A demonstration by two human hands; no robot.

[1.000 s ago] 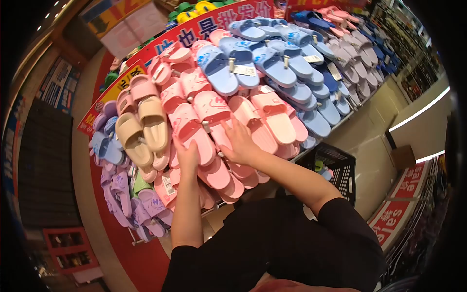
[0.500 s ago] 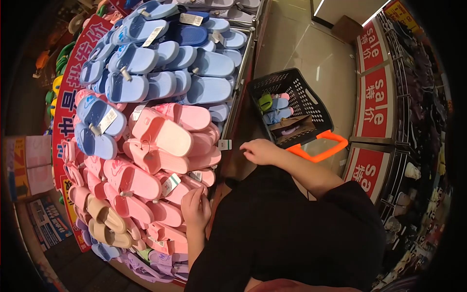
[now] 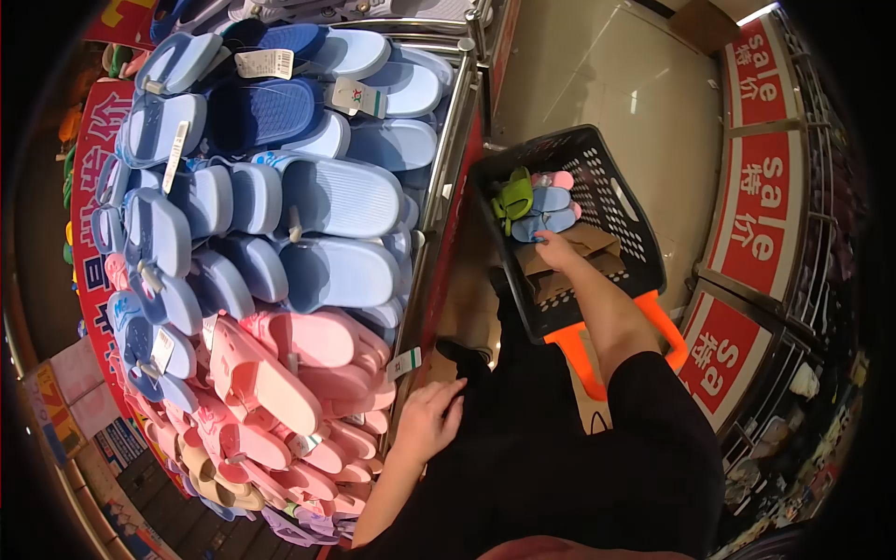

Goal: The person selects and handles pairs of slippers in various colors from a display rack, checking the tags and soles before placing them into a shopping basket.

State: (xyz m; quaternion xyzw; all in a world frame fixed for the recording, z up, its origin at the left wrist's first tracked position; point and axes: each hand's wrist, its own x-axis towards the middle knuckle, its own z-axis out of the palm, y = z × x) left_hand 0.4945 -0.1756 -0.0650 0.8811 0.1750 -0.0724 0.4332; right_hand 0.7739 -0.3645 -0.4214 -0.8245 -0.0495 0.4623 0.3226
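Observation:
My right hand (image 3: 557,250) reaches into the black shopping basket (image 3: 635,219), its fingers closed at the near end of a blue slipper (image 3: 551,222). Next to that slipper lie another blue one (image 3: 553,199), a green pair (image 3: 513,198) and a partly covered pink one (image 3: 561,179). A brown paper piece (image 3: 588,245) lies under my right wrist. My left hand (image 3: 431,420) hangs empty beside the display of pink slippers (image 3: 322,338), fingers loosely bent and thumb apart. The basket's orange handle (image 3: 584,366) leans toward me, partly behind my right forearm.
To the left, a stand piled with light blue slippers (image 3: 341,271) has a metal rail (image 3: 439,187) along its edge. A white price tag (image 3: 404,363) sticks out over the rail. Shelves with red sale signs (image 3: 758,215) line the right side. Tiled floor (image 3: 597,75) stretches ahead.
My right hand has moved from beside the rail into the basket, onto a blue slipper. My left hand has come away from the pink slippers. The view has shifted closer to the basket.

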